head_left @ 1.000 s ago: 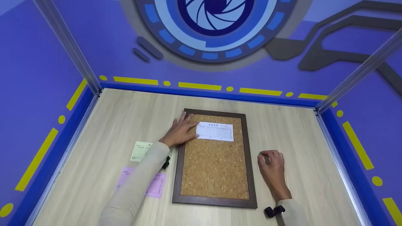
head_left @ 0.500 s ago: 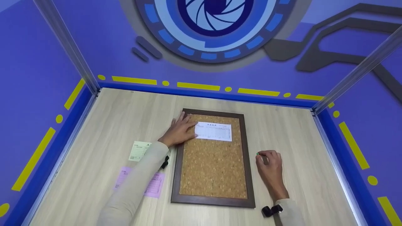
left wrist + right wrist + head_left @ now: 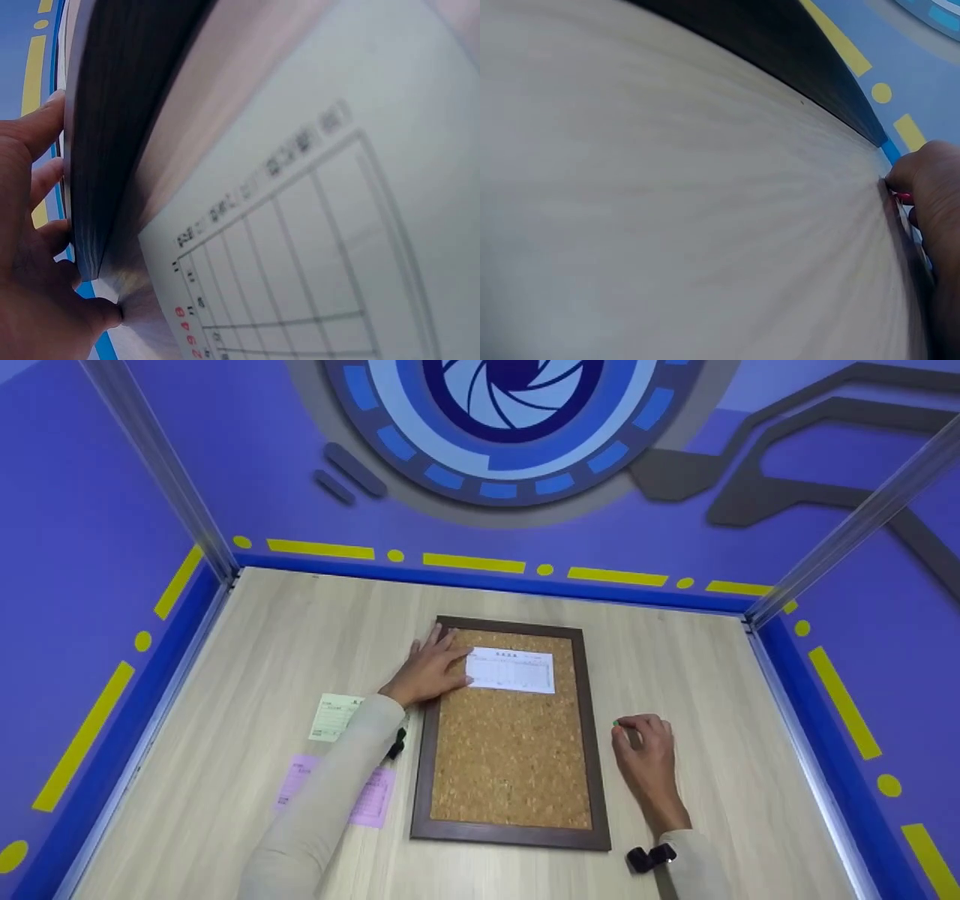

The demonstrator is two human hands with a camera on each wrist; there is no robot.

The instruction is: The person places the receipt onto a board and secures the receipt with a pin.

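Spread fingers of a person's left hand point(image 3: 429, 671) are resting on the corkboard point(image 3: 510, 765) at far left, touching the left edge of a white slip point(image 3: 511, 670), which is lying on the board's far part. Just right of the board, the right hand point(image 3: 649, 750) is pinching a tiny bright item point(image 3: 617, 724). Green point(image 3: 332, 716) and purple slips point(image 3: 375, 800) are lying on the bench point(image 3: 750, 750) at left, partly hidden by the sleeve point(image 3: 330, 787).
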